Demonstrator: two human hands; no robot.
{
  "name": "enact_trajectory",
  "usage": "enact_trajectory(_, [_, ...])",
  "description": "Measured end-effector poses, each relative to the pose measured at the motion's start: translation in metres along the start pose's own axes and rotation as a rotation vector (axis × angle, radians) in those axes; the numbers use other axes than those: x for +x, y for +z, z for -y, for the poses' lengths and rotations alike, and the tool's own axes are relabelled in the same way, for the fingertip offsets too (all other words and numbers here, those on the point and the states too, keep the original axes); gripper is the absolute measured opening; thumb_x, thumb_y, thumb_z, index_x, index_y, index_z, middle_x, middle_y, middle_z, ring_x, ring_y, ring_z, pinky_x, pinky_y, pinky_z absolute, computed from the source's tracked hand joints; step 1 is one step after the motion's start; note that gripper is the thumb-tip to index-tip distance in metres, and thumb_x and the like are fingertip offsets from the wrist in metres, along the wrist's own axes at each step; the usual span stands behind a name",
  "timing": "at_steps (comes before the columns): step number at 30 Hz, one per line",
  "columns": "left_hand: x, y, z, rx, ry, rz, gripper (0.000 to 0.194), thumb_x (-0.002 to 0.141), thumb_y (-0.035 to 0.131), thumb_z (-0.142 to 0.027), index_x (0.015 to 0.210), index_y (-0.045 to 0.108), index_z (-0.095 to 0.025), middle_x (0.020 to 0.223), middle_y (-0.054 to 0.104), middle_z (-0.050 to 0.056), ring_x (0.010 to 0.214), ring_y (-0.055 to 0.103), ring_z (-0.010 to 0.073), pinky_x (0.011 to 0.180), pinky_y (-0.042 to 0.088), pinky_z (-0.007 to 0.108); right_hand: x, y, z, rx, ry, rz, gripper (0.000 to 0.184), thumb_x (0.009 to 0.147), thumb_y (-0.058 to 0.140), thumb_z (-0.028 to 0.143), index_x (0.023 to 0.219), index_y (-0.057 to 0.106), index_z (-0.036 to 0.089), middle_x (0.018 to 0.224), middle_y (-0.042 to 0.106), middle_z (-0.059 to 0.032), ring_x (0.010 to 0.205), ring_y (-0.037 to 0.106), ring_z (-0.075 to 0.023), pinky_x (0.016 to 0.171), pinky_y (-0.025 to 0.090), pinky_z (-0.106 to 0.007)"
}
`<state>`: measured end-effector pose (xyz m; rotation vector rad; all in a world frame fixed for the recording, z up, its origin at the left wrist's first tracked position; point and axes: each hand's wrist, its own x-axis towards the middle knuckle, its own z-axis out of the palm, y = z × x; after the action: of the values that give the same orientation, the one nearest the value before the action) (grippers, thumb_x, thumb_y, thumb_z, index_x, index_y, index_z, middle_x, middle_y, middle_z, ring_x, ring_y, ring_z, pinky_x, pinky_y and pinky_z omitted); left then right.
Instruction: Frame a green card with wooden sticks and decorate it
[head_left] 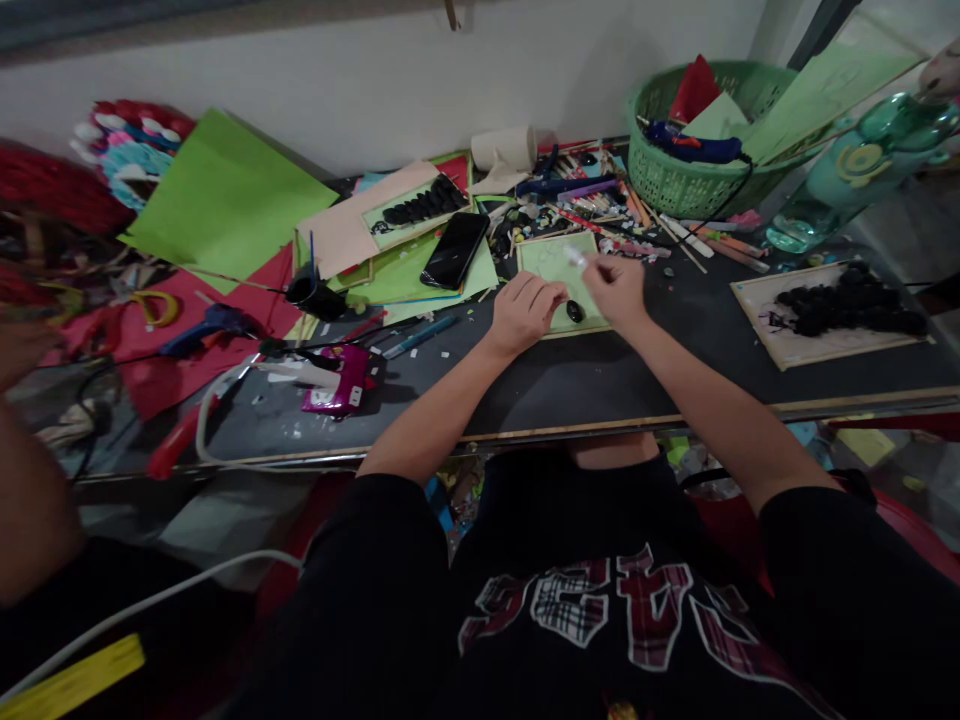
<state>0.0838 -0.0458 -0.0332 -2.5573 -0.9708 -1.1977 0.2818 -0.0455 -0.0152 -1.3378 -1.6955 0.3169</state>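
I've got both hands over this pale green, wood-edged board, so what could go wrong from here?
The small glossy black oval piece sits close to the left hand, so a stray nudge might shift it. The black cup holding a thin blue stick could tip if the left arm swings outward. The blue corded tool, resting high in the green plastic basket, might fall if tugged.

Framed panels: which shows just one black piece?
The pale green panel between the left hand and right hand, with one black oval. The leftmost panel and rightmost panel each carry several black pieces.
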Motion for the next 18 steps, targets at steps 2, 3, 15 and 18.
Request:
enact_trajectory(2, [-0.003, -0.001, 0.004, -0.059, -0.041, -0.027, 0.048, 0.107, 0.028, -0.052, 0.086, 0.06, -0.022, 0.078, 0.062, 0.006, 0.077, 0.061, 0.0198, 0.079, 0.051, 0.041, 0.009, -0.022, -0.013, -0.144, 0.002, -0.188, 0.052, 0.103, 0.033, 0.05, 0.097, 0.073, 0.019, 0.081, 0.066, -0.0083, 0.083, 0.065, -0.0264, 0.079, 0.05, -0.044])
enact_trajectory(3, [-0.003, -0.002, 0.005, -0.086, -0.07, -0.041, 0.05, 0.107, 0.027, -0.055, 0.086, 0.059, -0.023, 0.078, 0.062, 0.006, 0.077, 0.061, 0.0196, 0.081, 0.051, 0.042, 0.014, -0.035, -0.021, -0.23, -0.038, -0.269, 0.056, 0.104, 0.029, 0.053, 0.104, 0.073, 0.019, 0.087, 0.067, -0.01, 0.093, 0.066, -0.0288, 0.087, 0.05, -0.049])
enact_trajectory(15, [0.005, -0.005, 0.001, -0.462, -0.296, 0.048, 0.03, 0.1, 0.047, -0.045, 0.1, 0.064, -0.021, 0.082, 0.061, 0.005, 0.075, 0.057, 0.017, 0.07, 0.049, 0.032, 0.023, -0.054, -0.052, -0.594, 0.052, -0.074, 0.036, 0.093, 0.062, 0.047, 0.094, 0.076, 0.014, 0.112, 0.069, -0.0191, 0.118, 0.056, -0.0394, 0.105, 0.038, -0.068])
enact_trajectory(18, [0.003, 0.003, 0.006, -0.592, -0.401, 0.077, 0.028, 0.097, 0.051, -0.045, 0.101, 0.064, -0.02, 0.078, 0.057, 0.002, 0.069, 0.053, 0.0146, 0.063, 0.046, 0.028, 0.019, -0.053, -0.039, -0.494, -0.041, -0.138, 0.04, 0.097, 0.054, 0.051, 0.104, 0.075, 0.018, 0.116, 0.068, -0.0182, 0.119, 0.056, -0.0378, 0.104, 0.04, -0.064])
